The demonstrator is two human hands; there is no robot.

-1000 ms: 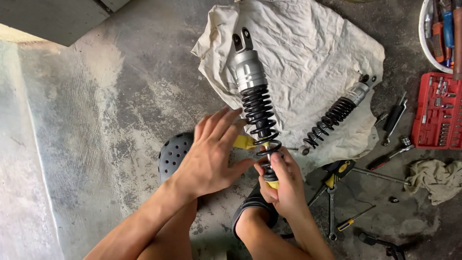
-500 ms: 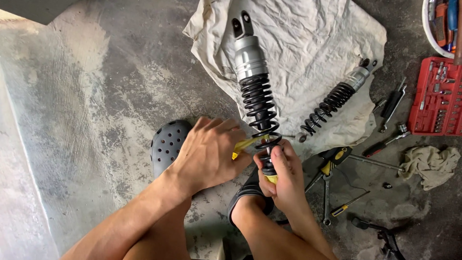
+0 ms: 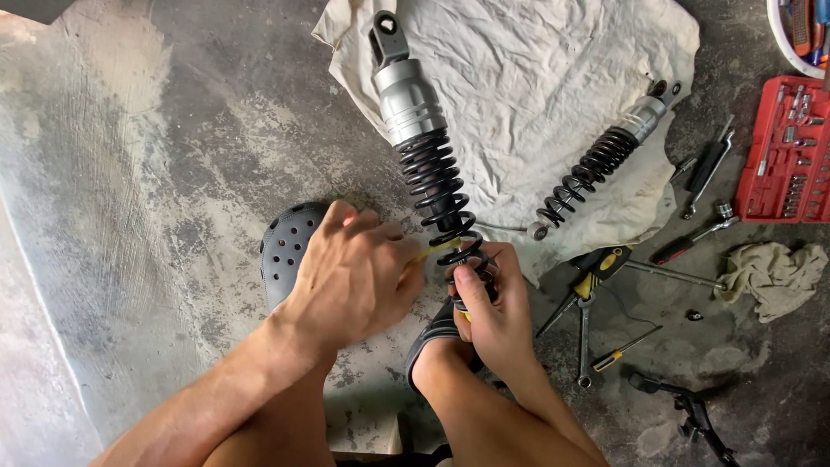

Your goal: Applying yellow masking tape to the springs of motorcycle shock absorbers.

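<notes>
- A red plastic socket case [image 3: 785,164], filled with small chrome sockets, is seen open at the floor's right edge.
- A ribbed black coil-spring shock absorber with a smooth grey metal body [image 3: 421,138] is clamped at its lower end by the right hand [image 3: 488,316], over the crumpled white cloth [image 3: 536,78].
- A thin yellow tool [image 3: 435,251] is pinched in the left hand [image 3: 354,277].

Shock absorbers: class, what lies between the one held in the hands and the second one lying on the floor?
In the head view, only crumpled white cloth lies between the held shock and the second shock.
</notes>
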